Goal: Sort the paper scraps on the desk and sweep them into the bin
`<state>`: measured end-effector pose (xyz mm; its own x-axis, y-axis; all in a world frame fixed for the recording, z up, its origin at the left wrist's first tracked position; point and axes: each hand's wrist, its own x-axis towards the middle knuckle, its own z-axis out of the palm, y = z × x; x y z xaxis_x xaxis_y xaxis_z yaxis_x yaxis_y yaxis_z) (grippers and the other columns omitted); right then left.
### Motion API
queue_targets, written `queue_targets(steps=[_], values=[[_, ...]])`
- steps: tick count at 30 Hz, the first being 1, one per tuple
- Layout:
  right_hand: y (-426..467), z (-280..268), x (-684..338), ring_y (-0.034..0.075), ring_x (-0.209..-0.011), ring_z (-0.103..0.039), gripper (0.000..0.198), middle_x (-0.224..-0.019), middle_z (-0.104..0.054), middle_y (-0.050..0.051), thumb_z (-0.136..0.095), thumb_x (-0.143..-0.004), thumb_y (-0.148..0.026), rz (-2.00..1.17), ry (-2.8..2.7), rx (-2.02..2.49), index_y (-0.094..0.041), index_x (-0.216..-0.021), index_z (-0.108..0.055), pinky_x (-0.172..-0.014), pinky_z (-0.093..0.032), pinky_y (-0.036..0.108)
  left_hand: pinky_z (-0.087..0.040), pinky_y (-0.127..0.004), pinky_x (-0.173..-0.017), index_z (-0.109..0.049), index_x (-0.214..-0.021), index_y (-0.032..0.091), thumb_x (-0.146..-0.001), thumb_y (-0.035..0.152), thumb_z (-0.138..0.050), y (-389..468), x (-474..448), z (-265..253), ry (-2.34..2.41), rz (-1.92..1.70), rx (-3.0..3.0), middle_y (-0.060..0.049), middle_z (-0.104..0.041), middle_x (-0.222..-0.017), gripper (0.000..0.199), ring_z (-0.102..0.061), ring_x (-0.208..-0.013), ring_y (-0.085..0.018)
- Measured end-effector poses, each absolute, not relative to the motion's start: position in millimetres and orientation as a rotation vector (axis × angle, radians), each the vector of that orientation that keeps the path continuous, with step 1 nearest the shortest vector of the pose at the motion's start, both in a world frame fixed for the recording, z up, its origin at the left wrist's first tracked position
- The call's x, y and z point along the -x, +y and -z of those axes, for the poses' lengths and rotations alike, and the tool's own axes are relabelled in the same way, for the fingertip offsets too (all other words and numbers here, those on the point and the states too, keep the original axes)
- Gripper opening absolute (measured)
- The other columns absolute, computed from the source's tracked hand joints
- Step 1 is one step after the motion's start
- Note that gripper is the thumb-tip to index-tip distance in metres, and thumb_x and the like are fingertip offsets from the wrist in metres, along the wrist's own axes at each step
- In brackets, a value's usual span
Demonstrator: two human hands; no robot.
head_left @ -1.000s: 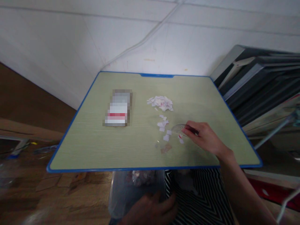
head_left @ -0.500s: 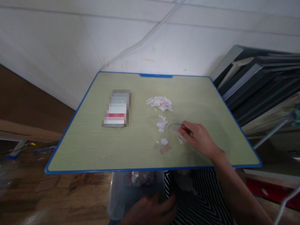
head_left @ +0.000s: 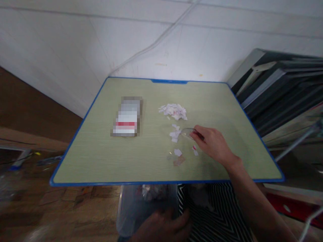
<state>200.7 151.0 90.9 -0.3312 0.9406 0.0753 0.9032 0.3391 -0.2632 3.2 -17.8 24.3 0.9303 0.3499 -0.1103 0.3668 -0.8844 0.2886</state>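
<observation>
My right hand [head_left: 213, 143] is over the right half of the green tabletop [head_left: 113, 161], fingers closed on the end of a clear curved piece [head_left: 187, 133]; its exact kind is unclear. The other end of this piece reaches a small cluster of white paper scraps [head_left: 175, 135]. Behind lies a larger heap of paper scraps [head_left: 174, 111]. Nearer the front are a single scrap [head_left: 178, 152], a brownish see-through piece [head_left: 179, 161] and a scrap with a red mark [head_left: 194, 150]. Below the table edge, dim and blurred, my left hand [head_left: 164, 225] has its fingers apart, with nothing visible in them.
A blurred-out flat box [head_left: 127, 117] with a red band lies on the left of the table. Under the front edge stands a clear plastic bin [head_left: 123, 215] with crumpled material inside. Dark panels [head_left: 280, 80] lean at the right, and a cable [head_left: 151, 45] runs along the white wall.
My right hand has moved slightly away from me, bringing the clear piece up to the small scrap cluster. My left hand stays in about the same place.
</observation>
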Motion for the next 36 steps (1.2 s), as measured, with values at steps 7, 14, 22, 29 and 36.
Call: queue_targets(steps=[7,14,22,29,36], values=[[145.8,-105.5,-208.6,0.015,-0.058,-0.049,0.022,-0.063,-0.055,0.002,-0.038,-0.086,-0.027,-0.266,-2.552,1.661,-0.018,-0.068,-0.048,-0.054,-0.024,0.026,-0.055,-0.029,-0.046,-0.045,-0.125,0.017,-0.088,0.021,-0.053,-18.6,-3.0,-22.4,0.536,0.033,-2.822,-0.004,-0.05,-0.129,0.038,-0.062,-0.074,-0.019],[141.2,-103.9,-206.5,0.014,-0.055,-0.049,0.022,-0.059,-0.053,0.001,-0.04,-0.086,-0.029,-0.328,-2.465,1.653,-0.019,-0.068,-0.046,-0.053,-0.025,0.026,-0.055,-0.028,-0.046,-0.043,-0.127,0.017,-0.089,0.017,-0.048,-18.6,-2.7,-22.1,0.538,0.039,-2.83,-0.004,-0.049,-0.129,0.038,-0.062,-0.076,-0.018],[138.5,-104.3,-209.6,0.013,-0.053,-0.045,0.02,-0.058,-0.05,0.0,-0.044,-0.085,-0.025,-0.384,-2.529,1.639,-0.019,-0.065,-0.045,-0.053,-0.025,0.026,-0.054,-0.028,-0.045,-0.046,-0.124,0.017,-0.09,0.017,-0.047,-21.3,-2.6,-17.4,0.543,0.007,-2.837,-0.003,-0.048,-0.129,0.035,-0.061,-0.074,-0.018],[136.6,-107.2,-223.1,0.011,-0.052,-0.045,0.024,-0.059,-0.05,-0.001,-0.044,-0.088,-0.03,-0.431,-2.542,1.557,-0.019,-0.068,-0.048,-0.052,-0.027,0.025,-0.053,-0.028,-0.042,-0.043,-0.127,0.019,-0.089,0.019,-0.048,-26.3,-0.6,-7.3,0.553,-0.018,-2.849,-0.004,-0.046,-0.131,0.038,-0.061,-0.072,-0.018],[143.5,-97.9,-238.2,0.012,-0.055,-0.049,0.021,-0.062,-0.053,0.0,-0.042,-0.089,-0.03,-0.424,-2.442,1.523,-0.019,-0.073,-0.049,-0.053,-0.032,0.025,-0.053,-0.028,-0.042,-0.045,-0.124,0.018,-0.088,0.018,-0.049,-23.2,-0.8,-14.3,0.548,-0.027,-2.834,-0.003,-0.047,-0.13,0.036,-0.061,-0.073,-0.018]])
